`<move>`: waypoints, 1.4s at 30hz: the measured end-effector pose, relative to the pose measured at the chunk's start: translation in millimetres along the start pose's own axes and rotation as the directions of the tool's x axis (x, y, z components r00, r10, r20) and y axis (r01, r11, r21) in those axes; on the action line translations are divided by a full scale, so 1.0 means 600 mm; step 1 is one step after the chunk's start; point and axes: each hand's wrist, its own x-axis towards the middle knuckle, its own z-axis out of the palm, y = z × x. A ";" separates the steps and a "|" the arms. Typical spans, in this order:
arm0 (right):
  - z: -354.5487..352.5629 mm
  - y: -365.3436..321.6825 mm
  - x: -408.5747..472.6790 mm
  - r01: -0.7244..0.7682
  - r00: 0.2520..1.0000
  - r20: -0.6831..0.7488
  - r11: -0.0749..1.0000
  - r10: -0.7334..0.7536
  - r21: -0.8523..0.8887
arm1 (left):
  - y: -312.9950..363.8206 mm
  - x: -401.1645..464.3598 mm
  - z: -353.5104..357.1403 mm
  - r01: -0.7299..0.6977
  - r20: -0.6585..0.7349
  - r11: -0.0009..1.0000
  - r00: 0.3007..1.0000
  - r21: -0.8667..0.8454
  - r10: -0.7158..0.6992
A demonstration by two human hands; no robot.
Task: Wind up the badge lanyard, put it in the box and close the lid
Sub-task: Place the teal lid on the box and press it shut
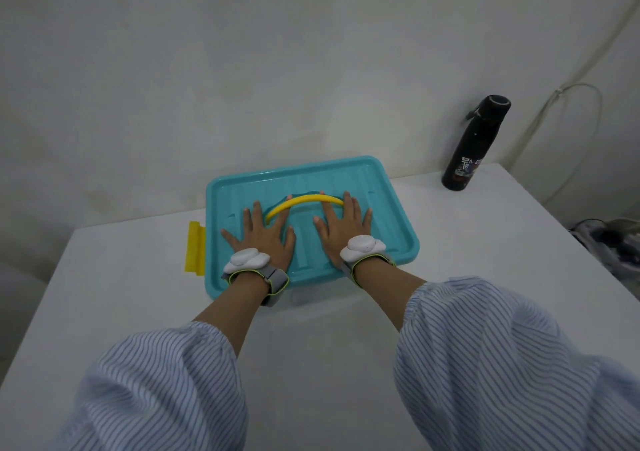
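Left hand (pixel 265 239) and right hand (pixel 341 230): both flat, fingers spread, palms pressing the teal lid (pixel 391 215). Fingertips reach the yellow handle (pixel 304 202) arching at 12 o'clock between them. Lid sits on the box, whose body is mostly hidden. Lanyard not visible; presumably inside. Yellow latch (pixel 194 247) at 9 o'clock sticks outward, looks unfastened. Judgement: lid is thin, light, smooth plastic that flexes mid-panel; press near the rim and take the latch at its outer edge. Black bottle (pixel 474 142) at 2 o'clock, well apart, on the white table (pixel 329 346).
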 end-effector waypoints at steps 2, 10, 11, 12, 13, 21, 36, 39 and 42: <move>0.004 0.000 0.002 0.000 1.000 0.011 1.000 0.000 -0.003 | -0.003 0.002 0.004 0.003 0.029 1.000 1.000 -0.008 -0.003; 0.017 0.003 0.008 -0.012 0.999 0.043 1.000 0.011 0.013 | -0.005 0.006 0.013 0.008 0.077 1.000 0.997 -0.018 -0.006; 0.017 0.003 0.008 -0.012 0.999 0.044 1.000 0.011 0.018 | -0.005 0.007 0.014 0.008 0.075 1.000 0.997 -0.020 -0.006; 0.017 0.003 0.009 -0.012 0.999 0.046 1.000 0.011 0.019 | -0.005 0.007 0.014 0.007 0.075 1.000 0.997 -0.022 -0.005; 0.017 0.003 0.009 -0.013 0.999 0.047 1.000 0.012 0.016 | -0.005 0.007 0.014 0.005 0.073 1.000 0.997 -0.023 -0.003; 0.017 0.005 0.012 -0.024 0.998 0.060 0.999 0.022 0.033 | -0.003 0.008 0.018 0.016 0.067 0.999 0.998 -0.031 -0.014; 0.020 0.006 0.013 -0.003 1.000 -0.020 0.992 0.006 0.125 | -0.002 0.012 0.026 -0.010 -0.005 0.992 1.000 -0.129 0.009; 0.018 0.005 0.012 -0.008 1.000 -0.007 0.993 0.009 0.116 | -0.002 0.013 0.028 -0.022 -0.025 0.986 1.000 -0.165 0.018; 0.017 0.006 0.011 -0.002 1.000 0.001 0.996 0.002 0.094 | -0.002 0.013 0.029 -0.026 -0.031 0.981 0.999 -0.193 0.020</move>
